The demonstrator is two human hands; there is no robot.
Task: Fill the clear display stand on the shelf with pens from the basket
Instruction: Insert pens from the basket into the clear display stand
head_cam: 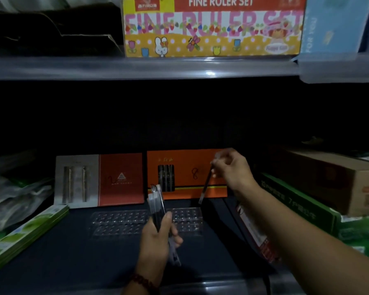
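dim here, detail is poor. left hand (158, 233) nearest, wrist cut by the frame edge, fingers curled round a bundle of pens (157, 201) held upright. it hides the middle of the clear display stand (124, 220), which lies flat on the dark shelf (73, 252); can't tell if any hole is filled. right hand (230, 169) raised further back, fingertips pinching a single pen (206, 186) by its top, tilted, lower end near the stand's far right corner. orange box (185, 173) at the back, ruler set box (213, 28) on the upper shelf (136, 67)
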